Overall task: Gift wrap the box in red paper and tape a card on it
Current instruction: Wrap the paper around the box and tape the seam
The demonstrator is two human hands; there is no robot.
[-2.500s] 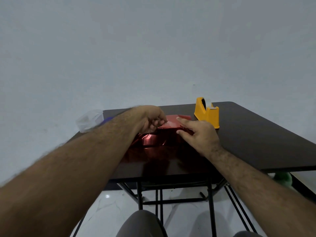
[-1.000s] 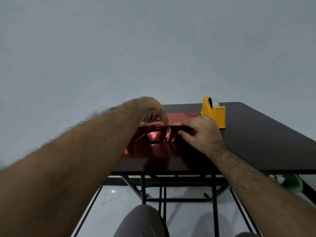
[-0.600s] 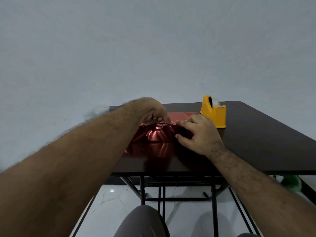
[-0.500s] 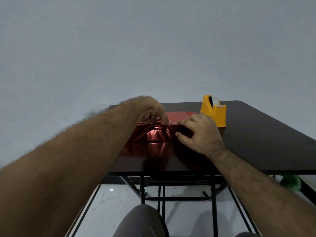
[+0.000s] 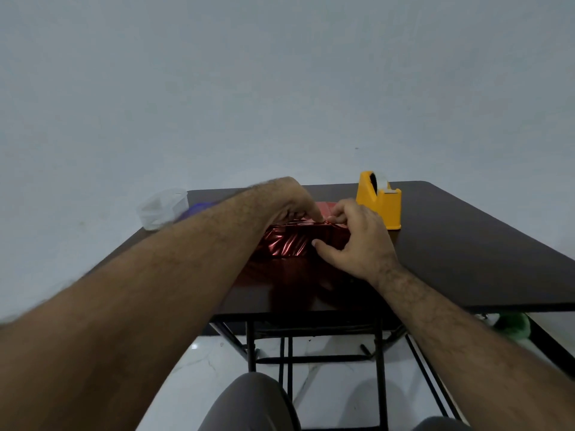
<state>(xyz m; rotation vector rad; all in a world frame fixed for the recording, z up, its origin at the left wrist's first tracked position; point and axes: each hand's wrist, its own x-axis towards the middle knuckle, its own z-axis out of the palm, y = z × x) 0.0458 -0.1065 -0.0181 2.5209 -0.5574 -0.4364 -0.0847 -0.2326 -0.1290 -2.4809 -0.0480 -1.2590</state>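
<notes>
A box covered in shiny red paper lies on the dark table, its creased front face towards me. My left hand reaches over the box's top edge, fingers curled down and pinching the paper there. My right hand holds the box's right end, thumb pressed on the front face and fingers curled on the top edge beside the left fingertips. No card is in view.
A yellow tape dispenser stands just behind and to the right of the box. A clear plastic container sits at the table's back left corner, with something blue next to it. A green object lies on the floor under the table's right side.
Both hands have drawn closer together on the box's top edge. My right hand's fingers have curled up onto that edge and its thumb now presses the front face.
</notes>
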